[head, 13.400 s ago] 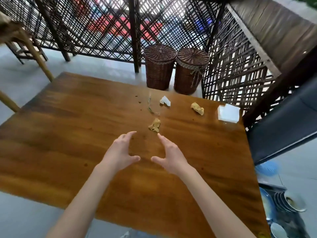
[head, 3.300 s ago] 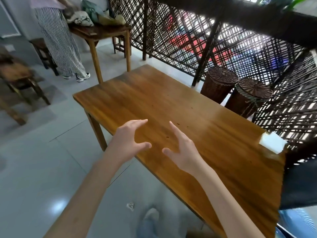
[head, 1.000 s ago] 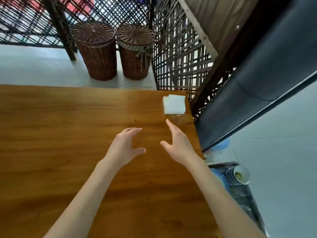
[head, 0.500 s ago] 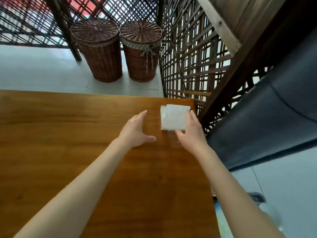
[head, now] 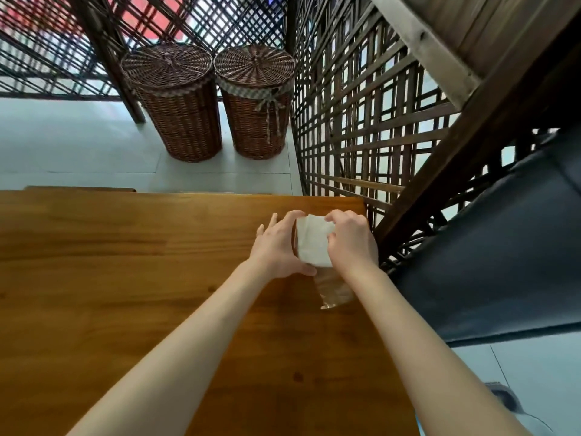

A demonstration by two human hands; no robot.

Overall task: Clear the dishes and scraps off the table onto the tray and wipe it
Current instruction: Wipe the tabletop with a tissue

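Left hand (head: 276,247) moved onto napkin pack (head: 312,242); right hand (head: 350,239) too; both grasping it; no legible writing.

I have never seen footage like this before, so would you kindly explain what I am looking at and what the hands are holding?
There is no machine here: a person wears a camera on the head, looking forward and down at their own arms. The left hand and right hand are both on a white pack of tissues in clear plastic wrap, near the far right corner of a wooden table. The right fingers curl over its top; the left steadies its side. Beyond stand two lidded wicker baskets by a lattice screen.
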